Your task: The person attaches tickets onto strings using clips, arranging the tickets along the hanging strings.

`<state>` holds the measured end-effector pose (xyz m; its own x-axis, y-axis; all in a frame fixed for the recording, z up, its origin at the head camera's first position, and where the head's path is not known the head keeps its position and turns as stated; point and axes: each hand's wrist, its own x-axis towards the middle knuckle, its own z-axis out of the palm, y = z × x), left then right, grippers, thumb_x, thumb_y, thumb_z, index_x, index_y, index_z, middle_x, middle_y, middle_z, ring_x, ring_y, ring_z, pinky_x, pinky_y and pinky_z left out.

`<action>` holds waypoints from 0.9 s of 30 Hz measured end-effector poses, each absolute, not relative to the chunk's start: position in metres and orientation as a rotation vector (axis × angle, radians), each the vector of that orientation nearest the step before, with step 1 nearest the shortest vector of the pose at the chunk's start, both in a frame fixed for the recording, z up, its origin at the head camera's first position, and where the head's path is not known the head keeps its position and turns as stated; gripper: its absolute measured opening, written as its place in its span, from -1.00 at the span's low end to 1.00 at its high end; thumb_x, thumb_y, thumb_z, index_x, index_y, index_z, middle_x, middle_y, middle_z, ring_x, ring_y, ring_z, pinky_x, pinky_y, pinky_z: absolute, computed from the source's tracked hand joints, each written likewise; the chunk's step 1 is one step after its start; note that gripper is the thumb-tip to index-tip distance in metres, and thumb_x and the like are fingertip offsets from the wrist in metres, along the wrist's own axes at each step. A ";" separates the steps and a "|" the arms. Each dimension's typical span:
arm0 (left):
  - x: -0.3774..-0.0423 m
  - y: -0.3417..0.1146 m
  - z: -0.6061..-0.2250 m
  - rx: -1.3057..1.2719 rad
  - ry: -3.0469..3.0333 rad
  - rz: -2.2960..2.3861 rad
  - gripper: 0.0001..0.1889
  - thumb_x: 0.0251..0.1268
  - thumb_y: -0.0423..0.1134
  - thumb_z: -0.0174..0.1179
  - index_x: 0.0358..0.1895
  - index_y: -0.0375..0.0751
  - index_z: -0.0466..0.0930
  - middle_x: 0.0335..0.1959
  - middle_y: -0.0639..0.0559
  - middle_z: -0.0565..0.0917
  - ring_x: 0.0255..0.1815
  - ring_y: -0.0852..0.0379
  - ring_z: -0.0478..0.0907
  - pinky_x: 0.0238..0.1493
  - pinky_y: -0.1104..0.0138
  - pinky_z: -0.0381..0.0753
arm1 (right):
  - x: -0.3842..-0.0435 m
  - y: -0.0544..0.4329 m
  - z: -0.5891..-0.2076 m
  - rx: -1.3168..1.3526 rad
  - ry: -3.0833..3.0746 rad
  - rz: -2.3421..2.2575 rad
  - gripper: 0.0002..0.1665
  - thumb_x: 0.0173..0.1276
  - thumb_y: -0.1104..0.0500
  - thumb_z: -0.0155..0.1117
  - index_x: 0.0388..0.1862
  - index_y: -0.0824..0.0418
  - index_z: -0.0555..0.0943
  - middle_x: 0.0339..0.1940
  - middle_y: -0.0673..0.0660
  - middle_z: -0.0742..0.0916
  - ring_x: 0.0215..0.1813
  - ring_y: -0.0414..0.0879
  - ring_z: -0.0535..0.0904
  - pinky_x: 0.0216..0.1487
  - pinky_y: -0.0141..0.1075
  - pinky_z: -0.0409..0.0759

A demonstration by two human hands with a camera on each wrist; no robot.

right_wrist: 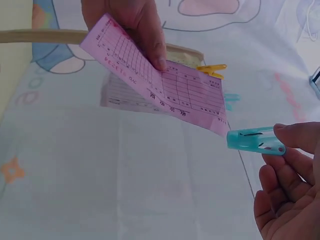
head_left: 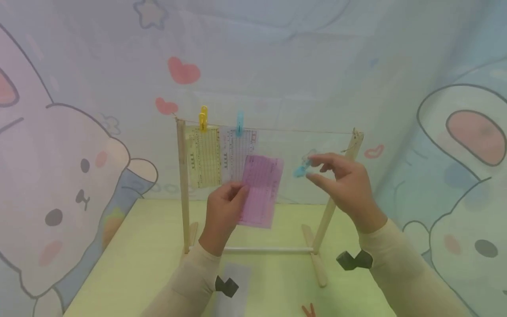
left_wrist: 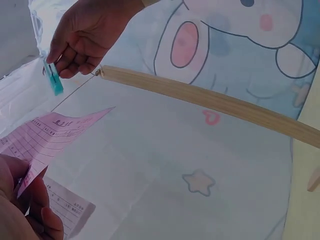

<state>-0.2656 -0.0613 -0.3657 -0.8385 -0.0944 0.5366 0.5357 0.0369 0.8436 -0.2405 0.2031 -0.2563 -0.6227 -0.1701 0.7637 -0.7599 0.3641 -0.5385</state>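
Observation:
My left hand (head_left: 225, 209) pinches a pink printed slip (head_left: 261, 193) along its left edge, thumb on the near side. In the head view the slip is below the string and overlaps a white slip hanging there. Between thumb and fingertips my right hand (head_left: 344, 182) pinches a light-blue clothespin (right_wrist: 255, 139), to the right of the pink slip and apart from it. On the string (head_left: 293, 130), a yellow clothespin (head_left: 203, 119) holds a yellow slip (head_left: 207, 158) and a blue clothespin (head_left: 239, 123) holds the white slip (head_left: 233, 152).
The string runs between two wooden posts, left (head_left: 183, 185) and right (head_left: 328, 215), joined low by a white rod (head_left: 269, 250). A pale paper (head_left: 233, 290) and an orange-red clothespin (head_left: 309, 310) lie on the yellow table (head_left: 119, 264). A cartoon-printed curtain stands behind.

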 end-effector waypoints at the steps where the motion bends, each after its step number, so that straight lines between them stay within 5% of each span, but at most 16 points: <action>1: -0.268 -0.060 -0.360 -0.440 -1.870 -1.871 -0.83 0.48 -0.18 0.31 -0.12 -0.21 0.76 -0.24 -0.07 0.79 -0.33 -0.01 0.73 -0.36 0.19 0.76 | -0.244 0.202 -0.247 0.790 -2.035 1.248 -0.63 0.19 0.43 0.54 0.00 0.26 0.78 -0.15 0.12 0.81 -0.11 -0.21 0.64 0.03 -0.41 0.57; 13: -0.290 -0.033 -0.329 -0.454 -1.785 -2.062 -0.73 0.44 -0.05 0.34 -0.06 -0.20 0.76 -0.15 -0.08 0.71 -0.15 0.04 0.59 -0.15 0.21 0.66 | -0.285 0.169 -0.173 0.718 -2.180 1.012 -0.70 0.34 0.12 0.48 0.05 0.07 0.79 -0.18 -0.01 0.81 -0.14 -0.16 0.61 -0.08 -0.32 0.55; 27: -0.296 -0.027 -0.319 -0.322 -1.805 -2.174 -0.79 0.49 -0.13 0.30 -0.02 -0.17 0.74 -0.14 -0.07 0.74 -0.19 0.01 0.70 -0.18 0.22 0.74 | -0.317 0.165 -0.143 0.661 -2.339 1.244 -0.84 0.33 0.16 0.52 -0.18 0.22 0.82 -0.18 0.07 0.84 0.03 -0.12 0.65 0.03 -0.23 0.56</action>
<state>-0.2958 -0.0275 -0.3190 -0.9309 -0.0839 0.3554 0.3648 -0.1678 0.9159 -0.3169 0.1649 -0.1432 -0.8042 -0.2152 0.5540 -0.5797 0.4898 -0.6512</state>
